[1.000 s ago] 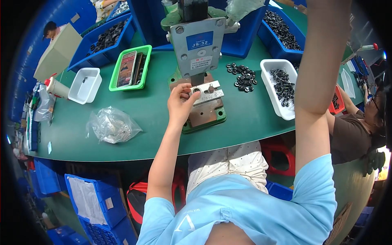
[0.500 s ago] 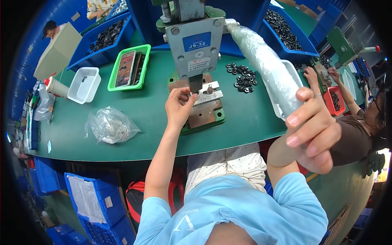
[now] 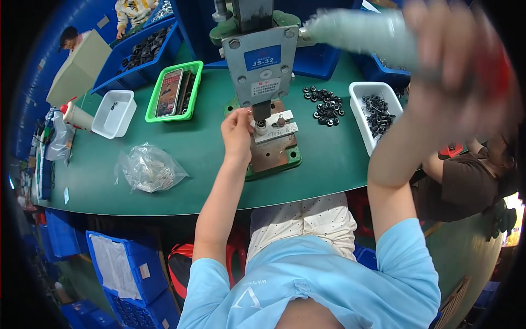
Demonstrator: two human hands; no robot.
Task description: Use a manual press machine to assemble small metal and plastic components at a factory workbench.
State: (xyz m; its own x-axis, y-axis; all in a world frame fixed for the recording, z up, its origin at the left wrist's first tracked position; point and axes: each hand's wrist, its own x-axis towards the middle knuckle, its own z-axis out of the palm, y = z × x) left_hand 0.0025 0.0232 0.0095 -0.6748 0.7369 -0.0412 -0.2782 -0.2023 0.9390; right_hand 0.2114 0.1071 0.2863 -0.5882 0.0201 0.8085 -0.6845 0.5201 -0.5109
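Note:
My right hand (image 3: 452, 55), blurred by motion, is closed round the end of the plastic-wrapped lever (image 3: 361, 33) of a green hand press (image 3: 265, 68). My left hand (image 3: 236, 136) is beside the press ram (image 3: 262, 111), its fingertips drawn together at the left of the fixture. Whether anything sits between those fingers is hidden. Directly under the ram, a small round part (image 3: 261, 127) stands in the light metal fixture (image 3: 282, 130), which is bolted to the press base (image 3: 268, 159).
Black round parts (image 3: 324, 105) lie loose right of the press. Beyond them stands a white tray (image 3: 359, 118) of small black-and-metal pieces. To the left are a green basket (image 3: 192, 68) with a phone, a white tub (image 3: 123, 118) and a clear bag (image 3: 150, 170). A co-worker (image 3: 466, 183) sits at the right.
The lever has swung up and away from me with my right hand, uncovering the white tray. My left fingers have drawn slightly left, and the round part under the ram now shows.

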